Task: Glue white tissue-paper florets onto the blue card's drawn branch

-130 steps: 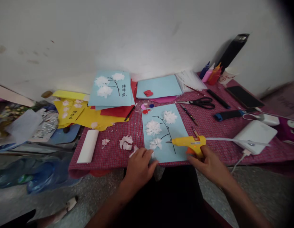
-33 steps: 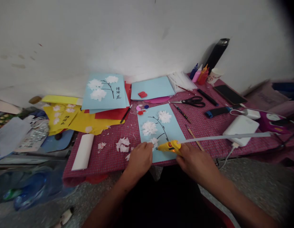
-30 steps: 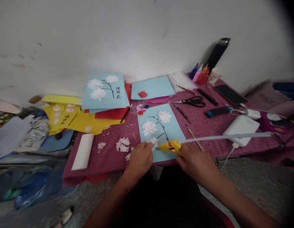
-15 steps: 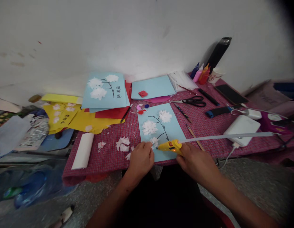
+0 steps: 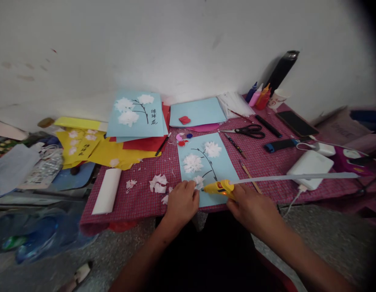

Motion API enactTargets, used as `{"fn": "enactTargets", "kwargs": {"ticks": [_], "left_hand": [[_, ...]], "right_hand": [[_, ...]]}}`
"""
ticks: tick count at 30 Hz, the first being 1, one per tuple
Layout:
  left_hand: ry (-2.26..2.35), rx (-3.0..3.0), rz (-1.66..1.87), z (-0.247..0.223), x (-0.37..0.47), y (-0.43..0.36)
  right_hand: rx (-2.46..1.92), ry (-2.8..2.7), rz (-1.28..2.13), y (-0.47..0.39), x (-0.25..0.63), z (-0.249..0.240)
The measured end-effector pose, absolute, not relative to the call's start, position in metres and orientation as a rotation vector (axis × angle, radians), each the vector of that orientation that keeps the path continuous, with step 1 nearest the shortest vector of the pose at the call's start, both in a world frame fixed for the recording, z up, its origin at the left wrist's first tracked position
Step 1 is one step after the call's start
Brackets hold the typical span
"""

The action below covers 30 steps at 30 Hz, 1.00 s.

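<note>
My right hand (image 5: 251, 202) is wrapped round a yellow glue gun (image 5: 216, 188) with a small orange light. A long translucent glue stick (image 5: 285, 177) juts from its rear to the right. The nozzle points left, at the lowest white paper flower (image 5: 199, 182) on a light blue sheet (image 5: 223, 162). My left hand (image 5: 182, 205) lies at the sheet's lower left edge, fingers curled against that flower; what they pinch, if anything, is hidden. Two fuller paper flowers and a drawn black branch (image 5: 210, 163) show higher on the sheet. Torn white paper pieces (image 5: 158, 183) lie left of my left hand.
A finished-looking blue card (image 5: 127, 109) leans at the back left, above yellow paper (image 5: 124, 156). Black-handled scissors (image 5: 250, 130), a paintbrush (image 5: 236, 146) and a white power adapter (image 5: 311, 168) lie to the right. A white paper roll (image 5: 107, 190) rests near the left edge.
The whole view has shifted slightly. Both hands, the glue gun and the flower keep nearly the same places relative to each other.
</note>
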<state>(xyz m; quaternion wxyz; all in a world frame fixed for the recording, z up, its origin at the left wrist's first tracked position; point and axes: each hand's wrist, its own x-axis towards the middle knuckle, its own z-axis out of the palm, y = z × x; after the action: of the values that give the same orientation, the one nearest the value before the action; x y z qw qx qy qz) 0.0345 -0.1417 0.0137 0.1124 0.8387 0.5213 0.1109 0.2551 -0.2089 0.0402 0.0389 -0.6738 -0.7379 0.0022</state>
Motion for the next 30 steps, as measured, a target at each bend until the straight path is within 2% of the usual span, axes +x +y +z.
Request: {"fn": "enactTargets", "kwargs": {"ticks": [7,15,22,26,30], "left_hand": [[1.562,2.469,0.433,0.019,0.025,-0.16],[1.517,2.457,0.579,0.003,0.011,-0.175],[1.473,2.475,0.582,0.002,0.017,-0.168],[1.446,2.474,0.598,0.002,0.015,-0.166],[1.395,2.462,0.676,-0.003,0.009,-0.167]], "right_hand": [[-2.064,-2.097,0.008,-0.217,0.278,0.034],[-2.036,-1.474,0.54,-0.212,0.282,0.017],[-1.659,-0.883,1.097,-0.199,0.26,0.012],[-1.463,-0.653,1.199,-0.185,0.252,0.016],[-1.458,-0.62,1.211,-0.179,0.251,0.016]]}}
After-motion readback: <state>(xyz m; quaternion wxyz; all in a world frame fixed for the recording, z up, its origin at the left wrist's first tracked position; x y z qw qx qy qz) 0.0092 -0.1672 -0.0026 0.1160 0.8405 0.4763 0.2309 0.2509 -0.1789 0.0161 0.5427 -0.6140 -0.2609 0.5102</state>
